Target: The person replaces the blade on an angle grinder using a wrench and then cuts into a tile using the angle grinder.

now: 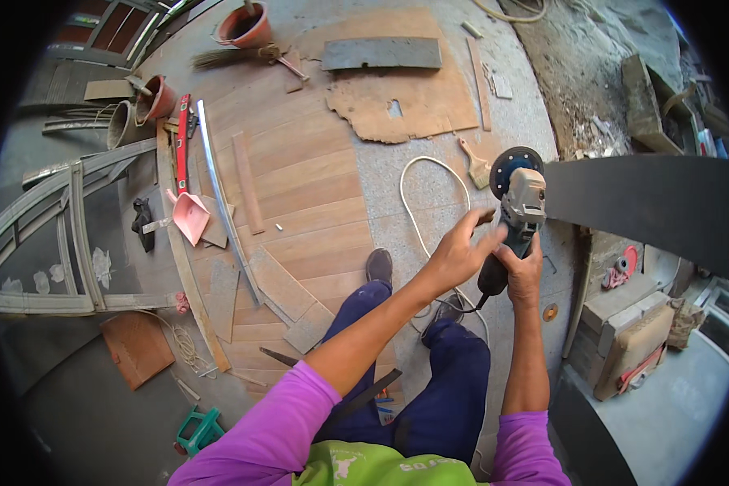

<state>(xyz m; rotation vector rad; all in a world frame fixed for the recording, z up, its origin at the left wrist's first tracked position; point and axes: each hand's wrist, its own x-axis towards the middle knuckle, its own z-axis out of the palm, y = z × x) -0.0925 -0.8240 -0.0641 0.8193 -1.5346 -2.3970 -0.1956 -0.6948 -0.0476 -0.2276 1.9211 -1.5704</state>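
Observation:
An angle grinder [520,198] with a dark disc [513,167] is upright at the right of the view, its disc end away from me. My right hand [520,266] grips its body from the near side. My left hand [466,247] is just left of the tool, slightly blurred, with fingers apart; whether the fingertips touch it I cannot tell. A white cord [419,227] loops over the speckled floor below. A paintbrush [476,167] lies beyond my hands. A long dark grey panel [640,190] extends to the right behind the grinder.
Cardboard [373,105], a grey plank [381,53], buckets [243,27], a pink dustpan [189,220], a red level [182,146] and metal frames [77,227] lie ahead and left. A green stool [196,429] is at lower left; boxes and rubble [628,328] are at right.

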